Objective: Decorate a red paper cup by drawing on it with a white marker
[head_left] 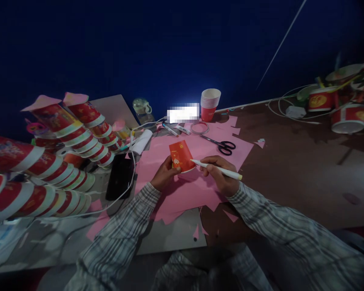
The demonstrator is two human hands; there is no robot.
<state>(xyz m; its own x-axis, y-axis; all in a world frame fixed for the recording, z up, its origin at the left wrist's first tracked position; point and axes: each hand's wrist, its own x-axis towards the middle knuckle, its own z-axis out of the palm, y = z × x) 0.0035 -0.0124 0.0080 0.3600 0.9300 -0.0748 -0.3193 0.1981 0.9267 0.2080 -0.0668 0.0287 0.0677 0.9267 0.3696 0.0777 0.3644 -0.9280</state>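
My left hand (165, 174) is closed on a red paper cup (182, 155), which stands upside down on a sheet of pink paper (185, 190). My right hand (220, 173) grips a white pen (216, 169) like a pencil. The pen's tip touches the cup's rim on its right side. Both sleeves are plaid.
Black scissors (221, 144) lie on the pink paper behind the cup. A stack of red cups (209, 104) stands at the back. Long stacks of cups (79, 133) lie at the left. A black phone (119, 176) with a white cable sits left of the paper. More cups (348, 113) stand far right.
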